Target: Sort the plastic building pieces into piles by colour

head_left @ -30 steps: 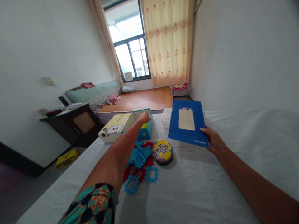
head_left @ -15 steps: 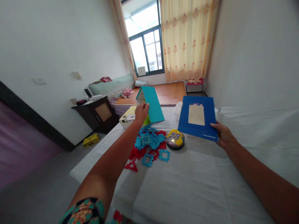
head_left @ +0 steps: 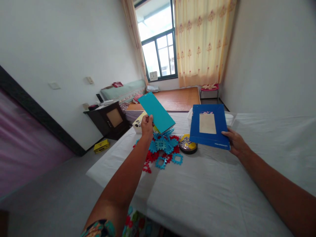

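Observation:
My left hand [head_left: 147, 124] is closed on the lower edge of a flat teal box [head_left: 156, 112], held up tilted above a pile of several blue and red foam puzzle pieces [head_left: 161, 149]. My right hand [head_left: 234, 143] grips the right corner of a dark blue box [head_left: 207, 125] with a pale panel on its top, held just over the white-covered table [head_left: 209, 191]. Between the two boxes, on the cloth, lies a round yellow patterned tin [head_left: 187, 143].
A cartoon-printed box [head_left: 139, 121] sits behind my left hand, and a clear plastic container [head_left: 229, 117] shows behind the blue box. A dark cabinet [head_left: 108, 119] and a yellow box [head_left: 101, 146] on the floor stand to the left. A mat-covered bed [head_left: 172, 98] lies below the window.
My left hand lifted the teal box off the far table edge and raised it, tilting it over the foam pieces. My right hand kept hold of the blue box. The view swung right.

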`<action>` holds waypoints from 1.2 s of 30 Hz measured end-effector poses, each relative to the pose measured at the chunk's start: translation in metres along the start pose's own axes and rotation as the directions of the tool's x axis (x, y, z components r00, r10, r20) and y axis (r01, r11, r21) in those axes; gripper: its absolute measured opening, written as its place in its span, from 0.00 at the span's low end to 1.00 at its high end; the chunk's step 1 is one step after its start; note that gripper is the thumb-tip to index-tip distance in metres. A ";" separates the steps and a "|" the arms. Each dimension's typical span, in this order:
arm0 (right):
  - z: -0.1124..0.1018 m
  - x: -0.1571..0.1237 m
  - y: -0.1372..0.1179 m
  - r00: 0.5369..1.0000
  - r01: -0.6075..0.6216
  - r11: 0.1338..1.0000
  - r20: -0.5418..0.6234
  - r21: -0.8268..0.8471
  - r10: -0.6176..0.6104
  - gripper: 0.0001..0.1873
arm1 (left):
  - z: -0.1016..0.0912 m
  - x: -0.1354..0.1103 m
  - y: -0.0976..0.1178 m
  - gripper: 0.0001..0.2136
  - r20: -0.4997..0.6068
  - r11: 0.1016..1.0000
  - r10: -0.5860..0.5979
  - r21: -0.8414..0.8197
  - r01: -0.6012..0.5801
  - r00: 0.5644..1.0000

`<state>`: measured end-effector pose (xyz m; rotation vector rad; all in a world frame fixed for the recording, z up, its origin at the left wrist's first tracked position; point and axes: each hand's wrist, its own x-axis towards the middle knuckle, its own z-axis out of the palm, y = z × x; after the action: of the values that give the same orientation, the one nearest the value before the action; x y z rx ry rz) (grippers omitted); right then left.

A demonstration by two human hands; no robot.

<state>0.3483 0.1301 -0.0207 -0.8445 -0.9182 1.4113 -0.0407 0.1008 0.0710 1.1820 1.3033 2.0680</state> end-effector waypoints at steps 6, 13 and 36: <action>0.001 -0.003 -0.001 1.000 -0.016 1.000 0.010 0.023 0.016 0.28 | -0.014 -0.027 0.002 0.19 0.019 0.987 -0.116 -0.112 0.117 0.993; -0.003 0.000 0.004 0.999 -0.022 1.000 0.023 0.023 0.022 0.30 | -0.030 -0.051 0.010 0.19 0.024 0.961 -0.173 -0.215 0.174 0.985; -0.002 -0.001 -0.001 0.999 -0.023 0.999 0.036 0.027 0.022 0.30 | -0.039 -0.027 0.027 0.13 -0.010 0.760 -0.291 -0.610 0.224 0.957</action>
<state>0.3503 0.1291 -0.0208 -0.8129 -0.9170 1.4593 -0.0561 0.0484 0.0752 0.5737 0.6842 2.1125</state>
